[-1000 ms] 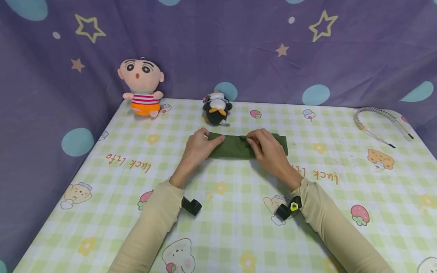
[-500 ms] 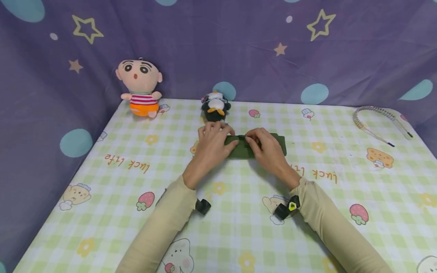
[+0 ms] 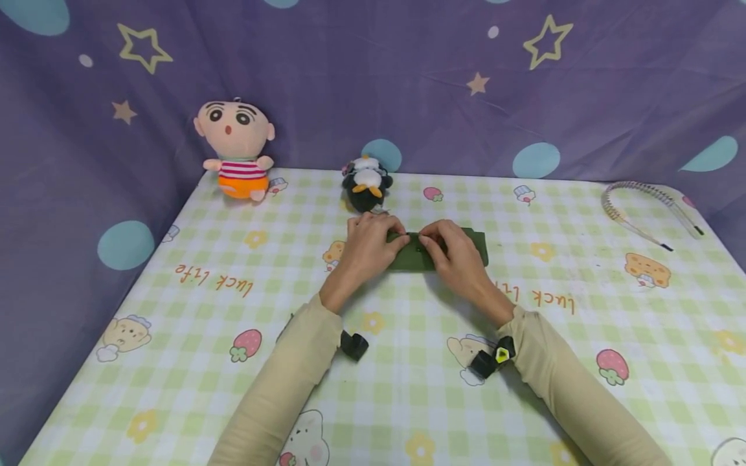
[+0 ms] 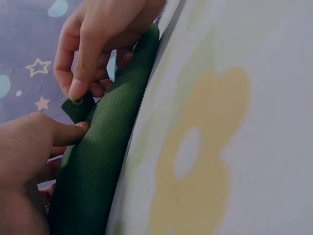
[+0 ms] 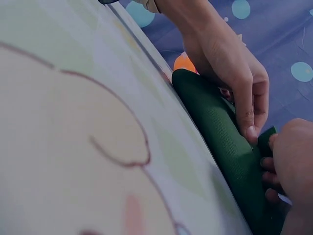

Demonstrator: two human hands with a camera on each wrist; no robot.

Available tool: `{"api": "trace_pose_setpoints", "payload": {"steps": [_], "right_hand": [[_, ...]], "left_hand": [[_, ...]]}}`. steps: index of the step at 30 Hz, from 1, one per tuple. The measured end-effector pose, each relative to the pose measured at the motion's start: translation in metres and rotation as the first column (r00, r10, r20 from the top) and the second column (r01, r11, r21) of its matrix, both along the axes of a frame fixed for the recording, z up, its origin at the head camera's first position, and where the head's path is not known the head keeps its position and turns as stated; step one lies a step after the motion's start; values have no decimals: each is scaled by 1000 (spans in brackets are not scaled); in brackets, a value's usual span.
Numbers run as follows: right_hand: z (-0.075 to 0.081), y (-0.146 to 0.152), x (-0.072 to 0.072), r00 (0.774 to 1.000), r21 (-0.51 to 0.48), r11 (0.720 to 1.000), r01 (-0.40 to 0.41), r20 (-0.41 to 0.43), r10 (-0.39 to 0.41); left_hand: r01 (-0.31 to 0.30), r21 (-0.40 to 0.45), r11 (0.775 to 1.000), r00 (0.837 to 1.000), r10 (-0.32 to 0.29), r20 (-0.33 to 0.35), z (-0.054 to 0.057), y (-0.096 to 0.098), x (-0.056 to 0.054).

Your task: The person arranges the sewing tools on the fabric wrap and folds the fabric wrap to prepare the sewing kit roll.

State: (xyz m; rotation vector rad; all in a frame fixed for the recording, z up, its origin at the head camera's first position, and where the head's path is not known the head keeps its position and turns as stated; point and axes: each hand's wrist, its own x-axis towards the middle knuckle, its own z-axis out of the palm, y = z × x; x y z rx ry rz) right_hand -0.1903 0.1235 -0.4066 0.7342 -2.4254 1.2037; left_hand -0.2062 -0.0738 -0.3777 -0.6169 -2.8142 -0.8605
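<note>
A dark green folded fabric pouch (image 3: 415,260) lies lengthwise on the table, its surface finely ribbed in the wrist views. My left hand (image 3: 372,246) grips its far edge near the middle, thumb on the front and fingers behind. Close beside it, my right hand (image 3: 457,259) pinches a short green tab (image 4: 78,109) with a round metal snap, which sticks up from that edge. In the right wrist view the tab is mostly hidden by the right hand. The left end of the pouch is covered by my left hand in the head view.
Behind the pouch lies a penguin plush (image 3: 367,184). A doll plush (image 3: 237,149) in a striped shirt sits at the back left. Towards the right rear is a beaded headband (image 3: 641,189). A checked cloth covers the table (image 3: 408,375); a purple curtain (image 3: 326,84) hangs behind.
My left hand has moved right along the pouch, from its left end to beside my right hand. The right hand stays at the tab. The view has shifted slightly.
</note>
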Motion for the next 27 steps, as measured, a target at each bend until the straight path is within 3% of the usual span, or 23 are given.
{"api": "trace_pose_setpoints", "payload": {"steps": [6, 14, 20, 27], "right_hand": [[-4, 4, -1, 990, 64, 996, -69, -121, 76], [-10, 7, -1, 959, 131, 988, -88, -259, 119], [-12, 8, -4, 936, 180, 979, -99, -316, 153], [-11, 12, -3, 893, 327, 942, -73, -400, 208]], "left_hand": [[-10, 29, 1000, 999, 9, 41, 0, -1, -1], [16, 20, 1000, 995, -18, 94, 1, -1, -2], [19, 22, 1000, 994, -22, 111, 0, -2, -3], [27, -6, 1000, 992, -26, 125, -2, -3, -3]]}}
